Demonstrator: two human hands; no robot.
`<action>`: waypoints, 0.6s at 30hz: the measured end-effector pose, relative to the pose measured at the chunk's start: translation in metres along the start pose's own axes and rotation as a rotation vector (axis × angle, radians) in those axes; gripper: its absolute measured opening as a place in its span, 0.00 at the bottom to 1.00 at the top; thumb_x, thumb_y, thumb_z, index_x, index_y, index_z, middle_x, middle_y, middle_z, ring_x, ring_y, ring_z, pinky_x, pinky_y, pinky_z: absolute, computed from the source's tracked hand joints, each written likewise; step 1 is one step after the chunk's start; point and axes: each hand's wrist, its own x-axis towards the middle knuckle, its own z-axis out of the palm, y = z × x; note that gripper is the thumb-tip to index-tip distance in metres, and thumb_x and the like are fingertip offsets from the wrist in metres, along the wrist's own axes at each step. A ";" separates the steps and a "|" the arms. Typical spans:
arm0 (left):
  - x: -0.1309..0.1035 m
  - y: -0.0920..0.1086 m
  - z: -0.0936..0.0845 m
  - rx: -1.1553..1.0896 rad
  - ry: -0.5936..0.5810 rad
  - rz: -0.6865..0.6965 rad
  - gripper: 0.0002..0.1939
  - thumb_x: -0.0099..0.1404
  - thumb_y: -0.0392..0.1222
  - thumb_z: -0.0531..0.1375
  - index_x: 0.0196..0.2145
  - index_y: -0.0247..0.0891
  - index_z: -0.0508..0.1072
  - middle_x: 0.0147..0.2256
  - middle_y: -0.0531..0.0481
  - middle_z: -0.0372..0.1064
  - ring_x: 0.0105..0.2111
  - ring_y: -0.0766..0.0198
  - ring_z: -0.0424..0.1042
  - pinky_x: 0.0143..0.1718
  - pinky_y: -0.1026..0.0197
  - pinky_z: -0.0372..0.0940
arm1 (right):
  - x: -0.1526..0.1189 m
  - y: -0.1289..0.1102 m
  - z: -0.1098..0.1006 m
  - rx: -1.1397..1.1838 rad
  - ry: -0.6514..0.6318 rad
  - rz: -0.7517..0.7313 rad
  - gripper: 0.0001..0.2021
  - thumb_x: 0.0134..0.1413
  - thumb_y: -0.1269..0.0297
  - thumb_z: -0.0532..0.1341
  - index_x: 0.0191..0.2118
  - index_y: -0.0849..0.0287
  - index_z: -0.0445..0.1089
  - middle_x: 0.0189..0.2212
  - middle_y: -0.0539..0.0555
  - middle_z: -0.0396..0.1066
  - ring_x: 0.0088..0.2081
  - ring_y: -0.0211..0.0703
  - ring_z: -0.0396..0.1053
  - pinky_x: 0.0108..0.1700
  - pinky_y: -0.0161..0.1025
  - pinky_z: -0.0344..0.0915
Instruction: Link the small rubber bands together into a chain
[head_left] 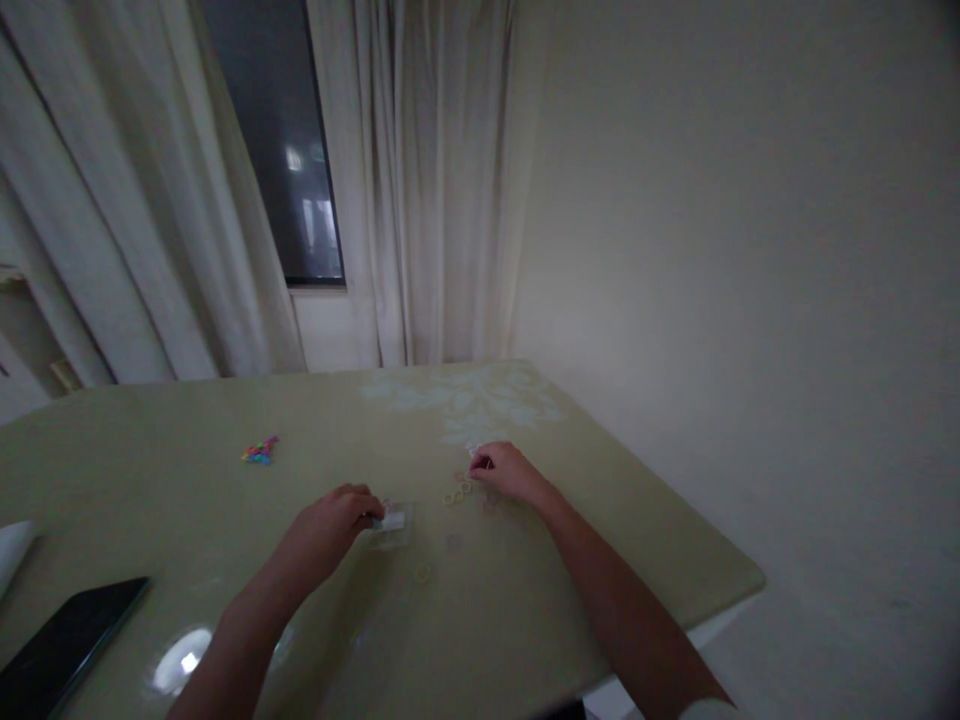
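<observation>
A small clear plastic bag (397, 527) with a white patch lies at the middle of the table, and my left hand (352, 512) is closed on its left edge. Further right, my right hand (501, 470) is pinched over several small pale rings (454, 496); whatever sits between its fingertips is too small to make out. Faint pinkish rings (490, 503) lie just below that hand. One yellowish ring (422, 574) rests alone, nearer to me than the bag.
A little pile of bright coloured pieces (260, 451) sits on the table (330, 420) at the left. Nearer are a dark phone or tablet (71, 640) and a white object (13, 550). A wall borders the right side, curtains the back.
</observation>
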 end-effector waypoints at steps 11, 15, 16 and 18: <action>0.001 0.002 0.012 0.034 -0.065 0.034 0.17 0.68 0.33 0.51 0.34 0.40 0.81 0.39 0.44 0.72 0.42 0.55 0.74 0.41 0.59 0.61 | -0.005 -0.014 0.023 -0.267 -0.039 0.101 0.03 0.55 0.73 0.66 0.33 0.59 0.77 0.30 0.56 0.77 0.30 0.43 0.70 0.30 0.36 0.55; 0.000 0.000 0.014 -0.002 -0.086 0.062 0.17 0.68 0.32 0.50 0.36 0.41 0.80 0.40 0.45 0.72 0.43 0.56 0.74 0.43 0.59 0.61 | -0.006 -0.016 0.025 -0.298 -0.051 0.123 0.03 0.58 0.71 0.65 0.34 0.60 0.77 0.33 0.58 0.77 0.32 0.44 0.70 0.32 0.35 0.56; 0.000 -0.001 0.013 -0.001 -0.088 0.051 0.17 0.68 0.31 0.51 0.37 0.41 0.79 0.41 0.45 0.73 0.43 0.56 0.74 0.43 0.59 0.61 | -0.005 -0.016 0.024 -0.299 -0.060 0.127 0.03 0.58 0.71 0.64 0.34 0.60 0.77 0.33 0.58 0.77 0.32 0.43 0.70 0.32 0.35 0.56; 0.001 -0.001 0.012 0.018 -0.082 0.003 0.14 0.67 0.31 0.53 0.38 0.40 0.78 0.41 0.45 0.74 0.42 0.57 0.74 0.43 0.60 0.62 | -0.005 -0.016 0.023 -0.293 -0.082 0.132 0.03 0.58 0.70 0.65 0.35 0.60 0.77 0.33 0.57 0.77 0.33 0.42 0.70 0.32 0.34 0.56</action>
